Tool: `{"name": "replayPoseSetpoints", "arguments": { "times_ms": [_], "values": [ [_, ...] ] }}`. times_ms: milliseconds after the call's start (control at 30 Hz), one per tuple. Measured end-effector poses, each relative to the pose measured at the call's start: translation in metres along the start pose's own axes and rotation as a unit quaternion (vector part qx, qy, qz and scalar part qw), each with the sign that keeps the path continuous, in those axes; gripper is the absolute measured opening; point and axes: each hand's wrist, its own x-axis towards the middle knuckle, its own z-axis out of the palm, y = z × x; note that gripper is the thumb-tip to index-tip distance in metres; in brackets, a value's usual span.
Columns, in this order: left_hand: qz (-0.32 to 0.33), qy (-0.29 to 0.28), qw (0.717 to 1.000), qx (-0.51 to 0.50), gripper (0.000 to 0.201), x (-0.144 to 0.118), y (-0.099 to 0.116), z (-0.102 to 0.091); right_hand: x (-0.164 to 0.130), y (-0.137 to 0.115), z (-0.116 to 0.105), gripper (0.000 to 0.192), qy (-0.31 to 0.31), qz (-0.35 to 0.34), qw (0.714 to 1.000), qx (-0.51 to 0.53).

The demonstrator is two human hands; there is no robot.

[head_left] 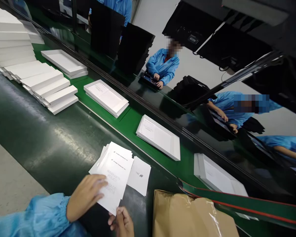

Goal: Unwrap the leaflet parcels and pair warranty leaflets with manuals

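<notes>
A pile of white printed leaflets (pixel 102 156) lies on the dark green bench top. My right hand (pixel 122 222) pinches the lower corner of the top warranty policy leaflet (pixel 114 179) between thumb and fingers. Over that leaflet's left side reaches my left hand (pixel 87 194), its fingers apart and slightly blurred; whether they touch the paper I cannot tell. Another white sheet with a small black logo (pixel 140 176) sits partly under the pile, to its right.
Several shallow white box trays (pixel 160 141) stand in a row along the green conveyor (pixel 132 123), some with booklets inside. White boxes (pixel 49 82) are heaped at left. A brown paper-wrapped package (pixel 189 217) sits at right. Across the line, people in blue work at devices.
</notes>
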Motion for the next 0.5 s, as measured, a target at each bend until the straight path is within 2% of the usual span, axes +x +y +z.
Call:
{"name": "replayPoseSetpoints", "arguments": {
  "times_ms": [67, 133, 233, 367, 433, 500],
  "values": [
    [-0.151, 0.01, 0.987, -0.062, 0.022, -0.005, -0.006, -0.006, -0.007, -0.006, 0.0, 0.046, -0.003, 0.008, 1.0, -0.002],
    [-0.234, -0.035, 0.961, -0.146, 0.019, -0.009, -0.009, -0.011, -0.015, -0.006, -0.001, 0.046, -0.026, 0.002, 0.999, -0.022],
    [-0.258, -0.098, 0.922, -0.27, 0.022, -0.013, -0.005, -0.014, -0.027, -0.003, 0.0, 0.046, -0.077, -0.021, 0.994, -0.081],
    [-0.289, -0.07, 0.907, -0.299, 0.023, -0.016, 0.005, -0.019, -0.027, -0.013, -0.003, 0.041, -0.132, -0.06, 0.977, -0.157],
    [-0.315, -0.045, 0.902, -0.293, 0.025, -0.019, 0.006, -0.024, -0.017, -0.026, -0.012, 0.04, -0.109, -0.098, 0.968, -0.203],
    [-0.343, -0.015, 0.891, -0.296, 0.029, -0.022, 0.004, -0.028, -0.001, -0.042, -0.025, 0.037, -0.021, -0.147, 0.96, -0.238]
  ]
}}
